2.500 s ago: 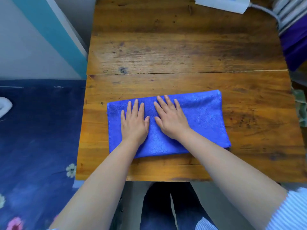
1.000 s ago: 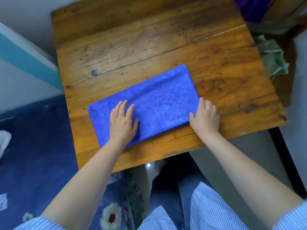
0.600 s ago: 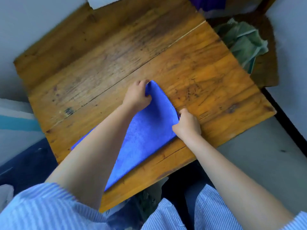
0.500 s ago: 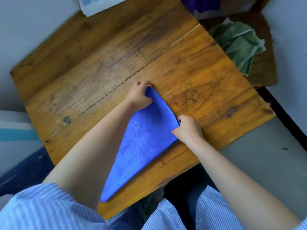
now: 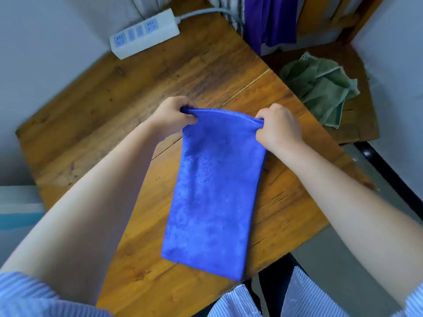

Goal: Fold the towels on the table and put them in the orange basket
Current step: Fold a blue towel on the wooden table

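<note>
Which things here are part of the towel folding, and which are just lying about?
Part of the job:
- blue microfibre towel, gripped by left hand and right hand
- wooden table
- crumpled green towel

Lying about:
- white power strip
- purple cloth

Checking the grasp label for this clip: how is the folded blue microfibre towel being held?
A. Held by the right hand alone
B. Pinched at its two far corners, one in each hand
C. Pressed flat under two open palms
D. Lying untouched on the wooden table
B: the left hand and right hand each pinch a far corner of the folded blue microfibre towel, raising that edge off the wooden table.
</note>
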The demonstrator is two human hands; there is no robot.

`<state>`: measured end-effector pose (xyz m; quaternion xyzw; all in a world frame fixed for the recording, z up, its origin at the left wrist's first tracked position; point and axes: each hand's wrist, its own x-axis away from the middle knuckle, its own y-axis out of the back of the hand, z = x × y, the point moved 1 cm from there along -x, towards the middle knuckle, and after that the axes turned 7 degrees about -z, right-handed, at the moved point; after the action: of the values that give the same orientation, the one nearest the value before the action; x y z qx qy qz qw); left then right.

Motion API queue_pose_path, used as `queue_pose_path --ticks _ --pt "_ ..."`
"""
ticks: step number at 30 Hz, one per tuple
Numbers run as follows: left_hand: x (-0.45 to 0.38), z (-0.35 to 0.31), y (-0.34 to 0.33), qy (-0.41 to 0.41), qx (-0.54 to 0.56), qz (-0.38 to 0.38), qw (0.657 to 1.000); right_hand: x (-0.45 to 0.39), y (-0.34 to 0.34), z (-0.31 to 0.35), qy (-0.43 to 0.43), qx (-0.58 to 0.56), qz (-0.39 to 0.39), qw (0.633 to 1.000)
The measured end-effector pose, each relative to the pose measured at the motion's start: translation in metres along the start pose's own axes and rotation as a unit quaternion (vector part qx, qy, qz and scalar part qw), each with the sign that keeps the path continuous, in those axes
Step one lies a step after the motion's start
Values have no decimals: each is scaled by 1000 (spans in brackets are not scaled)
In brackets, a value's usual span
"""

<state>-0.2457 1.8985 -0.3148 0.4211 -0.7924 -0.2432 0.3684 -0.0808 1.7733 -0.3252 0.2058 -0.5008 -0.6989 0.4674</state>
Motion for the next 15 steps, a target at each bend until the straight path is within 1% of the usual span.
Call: queue_pose_path --ticks 3,6,9,11,15 --pt "7 4 16 -48 -7 -60 997 -7 16 11 77 -1 -79 994" --pt "25 14 27 -117 -45 -100 987 6 25 21 147 -3 -116 982" --pt "54 28 27 -208 -108 -83 969 39 25 22 205 -10 -129 970" --pt "77 41 24 -256 -149 -63 953 67 17 21 230 -17 -110 967" --pt "116 68 11 -305 -201 -24 931 118 -4 11 263 -17 -86 961"
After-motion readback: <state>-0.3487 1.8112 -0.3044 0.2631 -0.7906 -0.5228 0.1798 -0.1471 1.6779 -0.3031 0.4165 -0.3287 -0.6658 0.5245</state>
